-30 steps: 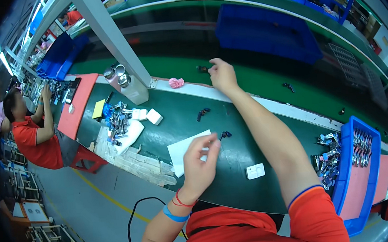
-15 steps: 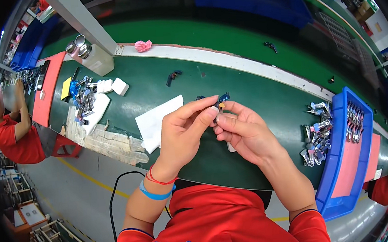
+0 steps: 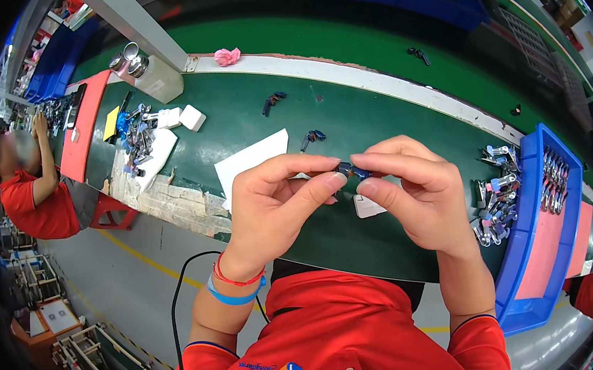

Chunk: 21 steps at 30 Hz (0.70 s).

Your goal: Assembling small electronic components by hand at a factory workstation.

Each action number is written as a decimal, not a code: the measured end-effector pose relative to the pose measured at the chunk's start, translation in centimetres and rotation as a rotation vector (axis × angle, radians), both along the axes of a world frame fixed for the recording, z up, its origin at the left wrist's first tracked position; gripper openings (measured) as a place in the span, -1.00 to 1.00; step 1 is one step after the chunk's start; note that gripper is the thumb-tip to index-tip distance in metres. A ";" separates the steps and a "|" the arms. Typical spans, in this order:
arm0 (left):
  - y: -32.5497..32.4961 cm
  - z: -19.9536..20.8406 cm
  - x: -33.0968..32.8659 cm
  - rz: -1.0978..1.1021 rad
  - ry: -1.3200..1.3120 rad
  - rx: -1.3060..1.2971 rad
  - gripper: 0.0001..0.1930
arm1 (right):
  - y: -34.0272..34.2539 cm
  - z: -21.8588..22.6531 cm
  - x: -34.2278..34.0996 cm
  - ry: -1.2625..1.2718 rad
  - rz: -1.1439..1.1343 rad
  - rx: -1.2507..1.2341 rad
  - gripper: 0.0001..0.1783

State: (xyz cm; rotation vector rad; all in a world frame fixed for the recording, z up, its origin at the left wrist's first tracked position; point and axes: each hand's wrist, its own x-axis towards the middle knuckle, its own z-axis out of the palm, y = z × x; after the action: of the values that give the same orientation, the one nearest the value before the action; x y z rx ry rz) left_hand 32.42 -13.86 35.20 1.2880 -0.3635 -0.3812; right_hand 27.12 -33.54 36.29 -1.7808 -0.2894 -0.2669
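Both hands meet above the green counter: the left hand and right hand pinch a small blue part between their fingertips. A white sheet lies just beyond the left hand. A blue tray with metal pieces sits at the right.

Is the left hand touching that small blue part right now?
Touching. The head view shows the left hand pinching the small blue part at its fingertips.

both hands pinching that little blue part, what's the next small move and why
Probably press or twist it together between the fingertips: the left hand and right hand both pinch the small blue part above the green table, so it looks mid-assembly, not ready to set down.
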 end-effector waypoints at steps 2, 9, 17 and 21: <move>-0.3 -0.1 -0.2 0.007 -0.093 0.001 -0.81 | 0.4 -0.5 -0.3 0.013 -0.026 0.032 -0.70; -0.5 -0.7 -0.3 0.003 -0.250 0.038 -0.78 | 0.9 -1.9 -0.8 0.011 -0.082 0.283 -0.65; -0.4 -0.3 -0.5 -0.011 -0.311 0.088 -0.77 | 0.2 -1.8 -0.8 -0.031 -0.080 0.075 -0.69; -0.3 -0.3 -0.5 -0.015 -0.338 0.101 -0.77 | 0.5 -1.5 -1.2 0.027 -0.117 0.136 -0.74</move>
State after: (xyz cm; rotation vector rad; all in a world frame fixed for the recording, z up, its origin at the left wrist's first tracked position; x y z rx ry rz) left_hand 31.96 -14.13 34.93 1.4518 -0.6459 -0.1940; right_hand 25.91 -33.00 34.79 -1.6674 -0.1445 -0.3373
